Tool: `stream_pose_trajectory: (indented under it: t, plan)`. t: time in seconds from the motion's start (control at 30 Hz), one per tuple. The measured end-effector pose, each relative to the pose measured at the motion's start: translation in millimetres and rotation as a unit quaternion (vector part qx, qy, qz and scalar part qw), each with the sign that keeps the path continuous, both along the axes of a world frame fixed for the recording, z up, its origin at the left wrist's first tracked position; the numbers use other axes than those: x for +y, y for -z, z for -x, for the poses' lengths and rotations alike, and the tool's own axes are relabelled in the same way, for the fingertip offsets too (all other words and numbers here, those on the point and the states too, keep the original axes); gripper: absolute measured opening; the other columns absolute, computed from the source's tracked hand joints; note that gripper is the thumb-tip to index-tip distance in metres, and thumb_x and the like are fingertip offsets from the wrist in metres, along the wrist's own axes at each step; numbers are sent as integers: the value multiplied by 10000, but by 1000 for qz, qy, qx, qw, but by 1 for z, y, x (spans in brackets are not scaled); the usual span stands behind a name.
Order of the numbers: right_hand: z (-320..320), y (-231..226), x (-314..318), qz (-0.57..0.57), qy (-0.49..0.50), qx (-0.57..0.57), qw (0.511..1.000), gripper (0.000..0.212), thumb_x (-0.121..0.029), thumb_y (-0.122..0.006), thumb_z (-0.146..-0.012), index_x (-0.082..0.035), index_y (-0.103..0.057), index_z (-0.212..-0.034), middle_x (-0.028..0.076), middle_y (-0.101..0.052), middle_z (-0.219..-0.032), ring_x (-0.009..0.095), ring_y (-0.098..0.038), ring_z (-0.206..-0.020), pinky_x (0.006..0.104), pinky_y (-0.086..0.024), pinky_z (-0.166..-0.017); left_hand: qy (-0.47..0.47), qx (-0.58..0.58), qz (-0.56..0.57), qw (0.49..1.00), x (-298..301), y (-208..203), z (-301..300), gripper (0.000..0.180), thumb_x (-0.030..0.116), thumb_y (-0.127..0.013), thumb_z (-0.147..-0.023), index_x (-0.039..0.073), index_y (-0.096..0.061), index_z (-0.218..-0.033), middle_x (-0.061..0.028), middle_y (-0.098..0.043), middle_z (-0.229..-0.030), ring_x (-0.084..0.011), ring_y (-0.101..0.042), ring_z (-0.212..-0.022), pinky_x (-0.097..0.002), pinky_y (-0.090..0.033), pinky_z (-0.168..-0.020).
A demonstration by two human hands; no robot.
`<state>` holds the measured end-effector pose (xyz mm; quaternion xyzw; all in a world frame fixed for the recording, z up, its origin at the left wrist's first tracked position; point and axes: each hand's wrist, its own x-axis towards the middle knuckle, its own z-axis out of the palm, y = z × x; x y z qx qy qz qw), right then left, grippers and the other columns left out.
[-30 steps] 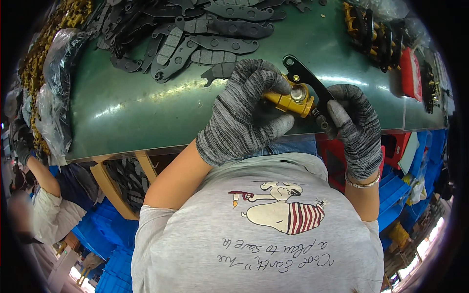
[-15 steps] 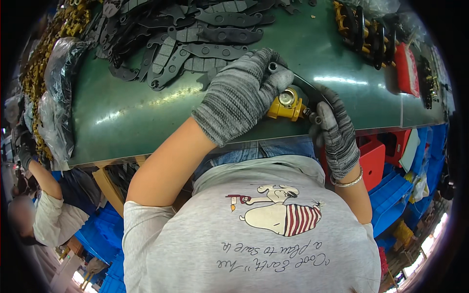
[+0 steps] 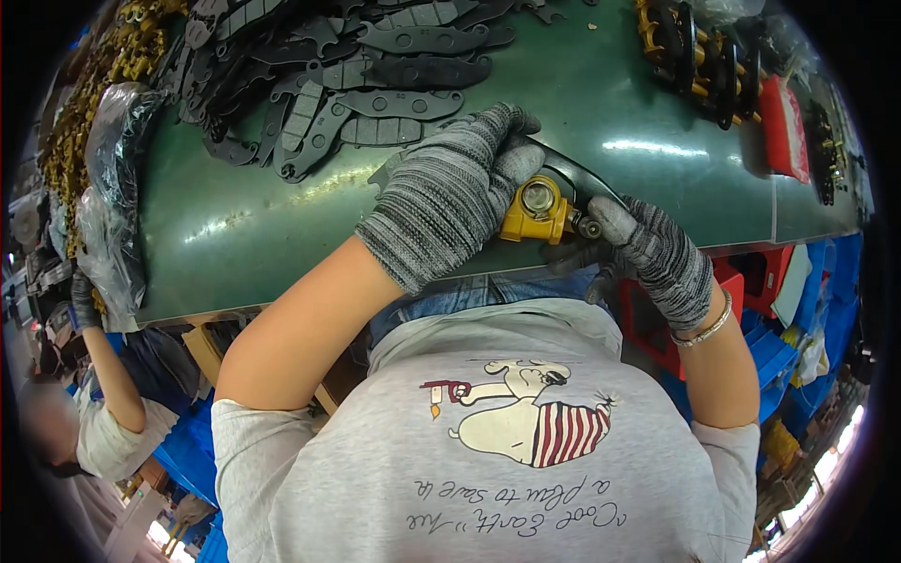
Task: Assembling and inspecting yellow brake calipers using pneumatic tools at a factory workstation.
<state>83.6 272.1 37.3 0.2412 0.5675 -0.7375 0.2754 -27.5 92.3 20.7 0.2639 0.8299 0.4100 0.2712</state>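
Note:
My left hand, in a grey striped knit glove, is closed on a yellow brake caliper near the front edge of the table. A round silver piston faces up in the caliper. From my left fingers a curved glossy black part arches over to my right hand. That gloved hand is closed at the caliper's right end, its thumb on the black part beside a small round metal end. Some right fingers are hidden beneath.
Black brake pads lie heaped at the far left of the green table. Black and gold parts and a red packet lie at the right. Clear plastic bags line the left edge. A co-worker's gloved hand shows beyond.
The caliper and my left hand have shifted slightly left. My right thumb has come up onto the black part, and the right elbow has swung outward. The co-worker's arm has moved.

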Motion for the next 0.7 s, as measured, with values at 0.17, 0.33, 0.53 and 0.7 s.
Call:
stream_pose_trajectory:
  t: [0.17, 0.33, 0.53, 0.7]
  plan:
    - [5, -7, 6, -13, -24, -28, 999, 537, -407, -536, -869, 34, -485, -1171, 139, -623, -927, 182, -646, -772, 227, -513, -516, 15, -1, 13, 1000, 1, -6, 2, 308, 244, -515, -903, 24, -539, -1118, -137, -614, -1013, -207, -582, -980, -316, -457, -862]
    - [1, 1, 1, 9, 16, -28, 999, 505, -374, -548, -870, 27, -490, -1172, 131, -633, -898, 174, -644, -761, 239, -523, -540, -4, -17, -43, 999, -5, 5, 1, 344, 289, -528, -887, 42, -533, -1127, -144, -613, -1009, -233, -595, -944, -324, -468, -828]
    - [-1, -2, 1, -72, 32, 53, 996, 418, -297, -580, -866, 1, -523, -1154, 113, -638, -900, 166, -634, -783, 253, -530, -623, -65, -84, -168, 980, -16, 1, -11, 381, 249, -566, -871, 50, -496, -1188, -117, -587, -1093, -210, -567, -999, -314, -461, -851]
    - [-1, 14, -12, -189, 55, 294, 935, 303, -170, -628, -835, -8, -572, -1085, 93, -637, -916, 149, -611, -837, 259, -508, -737, -47, -100, -237, 965, -26, 14, -13, 441, 191, -611, -845, 35, -465, -1231, -100, -568, -1128, -180, -537, -1032, -300, -442, -891]
